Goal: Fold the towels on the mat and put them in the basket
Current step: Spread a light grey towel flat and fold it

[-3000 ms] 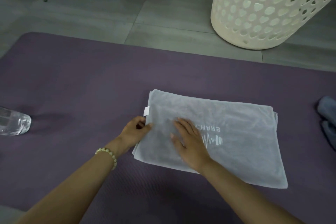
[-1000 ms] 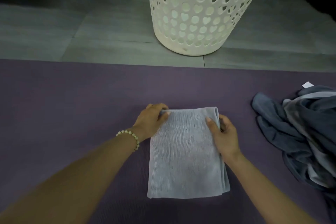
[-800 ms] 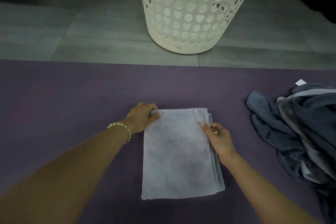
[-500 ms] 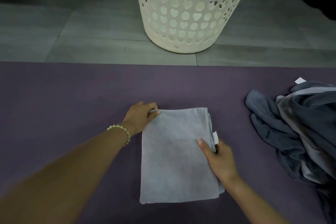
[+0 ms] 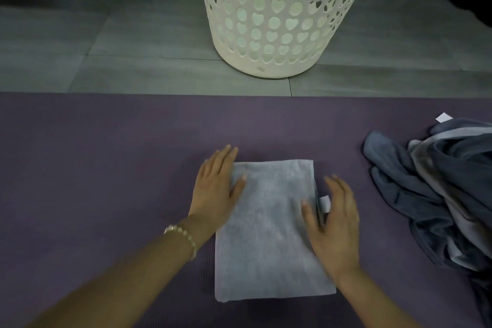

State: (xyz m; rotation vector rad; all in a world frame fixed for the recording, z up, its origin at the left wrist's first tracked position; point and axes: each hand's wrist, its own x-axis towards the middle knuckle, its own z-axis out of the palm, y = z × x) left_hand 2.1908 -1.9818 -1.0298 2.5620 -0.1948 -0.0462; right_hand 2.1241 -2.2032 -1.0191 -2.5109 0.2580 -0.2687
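Step in hand: folding. The towel (image 5: 269,231) lies folded on the mat (image 5: 106,168). Left hand (image 5: 215,189) and right hand (image 5: 332,224), fingers straight, flank it, apparently pressing its edges. Next: another fold or lift into the basket (image 5: 277,16).

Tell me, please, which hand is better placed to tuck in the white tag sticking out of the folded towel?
Probably the right hand: it lies at the folded towel's right edge, the white tag beside its thumb. The left hand rests on the opposite edge.
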